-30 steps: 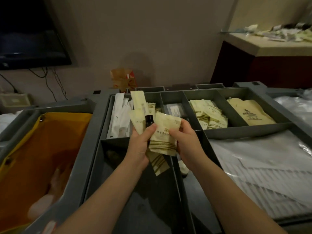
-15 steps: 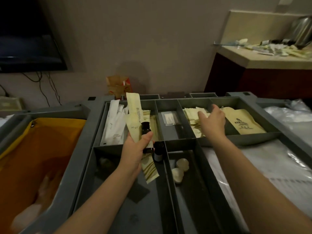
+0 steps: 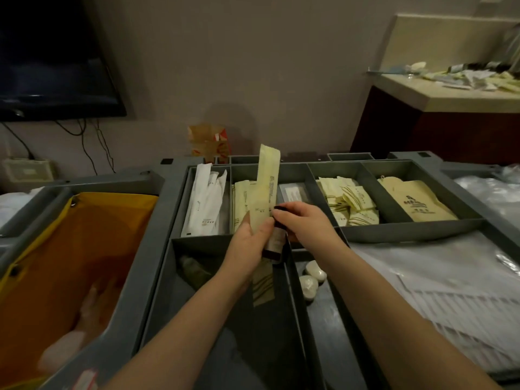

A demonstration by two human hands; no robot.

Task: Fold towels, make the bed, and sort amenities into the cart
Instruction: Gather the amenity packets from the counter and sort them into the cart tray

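Note:
My left hand (image 3: 251,243) grips a bunch of cream amenity packets (image 3: 267,187) over the grey cart tray (image 3: 394,230); one long packet stands upright and a striped one hangs below the palm. A small dark bottle (image 3: 275,243) is held against them. My right hand (image 3: 305,220) pinches the top of that bottle. The tray's back compartments hold white sachets (image 3: 204,204), cream packets (image 3: 350,202) and a tan pouch (image 3: 416,202).
A yellow-orange laundry bag (image 3: 70,249) fills the cart's left bin. Round white soaps (image 3: 311,278) lie in a front compartment. Plastic-wrapped white goods (image 3: 450,277) sit at right. A counter (image 3: 450,92) at back right carries loose amenities. A dark screen (image 3: 50,57) hangs on the wall.
My right hand dropped a striped cream packet into the third back compartment, then came back and took hold of the bottle's top in my left hand.

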